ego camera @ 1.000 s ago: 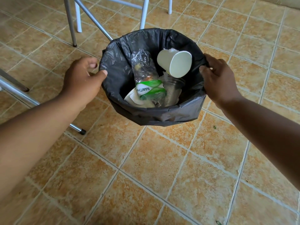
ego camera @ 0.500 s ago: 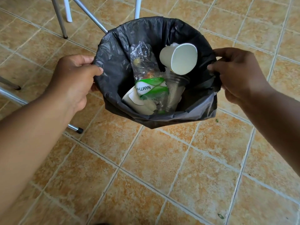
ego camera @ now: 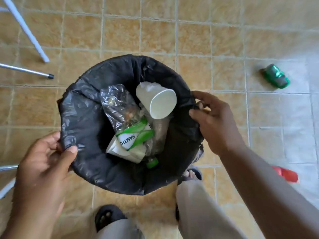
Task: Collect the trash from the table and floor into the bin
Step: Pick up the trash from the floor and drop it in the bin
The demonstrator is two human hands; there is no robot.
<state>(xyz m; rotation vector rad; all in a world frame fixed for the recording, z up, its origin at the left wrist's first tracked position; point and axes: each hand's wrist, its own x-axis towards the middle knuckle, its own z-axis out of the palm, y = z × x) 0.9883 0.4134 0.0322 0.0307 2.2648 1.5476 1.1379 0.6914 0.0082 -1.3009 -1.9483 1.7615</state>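
A round bin (ego camera: 89,121) lined with a black bag hangs above the tiled floor. My left hand (ego camera: 46,161) grips its near-left rim, thumb over the liner. My right hand (ego camera: 215,121) pinches the right rim. Inside lie a white paper cup (ego camera: 157,100), a crushed clear bottle (ego camera: 120,109) with a green and white label, a clear plastic cup (ego camera: 160,130) and a white carton (ego camera: 124,152). A crushed green can (ego camera: 276,75) lies on the floor at the right. A red scrap (ego camera: 286,174) shows past my right forearm.
White and metal furniture legs (ego camera: 25,31) stand at the upper left, with more legs (ego camera: 8,169) at the left edge. My feet in dark sandals (ego camera: 108,216) and grey trousers (ego camera: 195,204) are below the bin. Tan floor tiles (ego camera: 172,40) spread all round.
The bin has been lifted off the floor and carried to the right, close over my feet. The green can and the red scrap have come into view.
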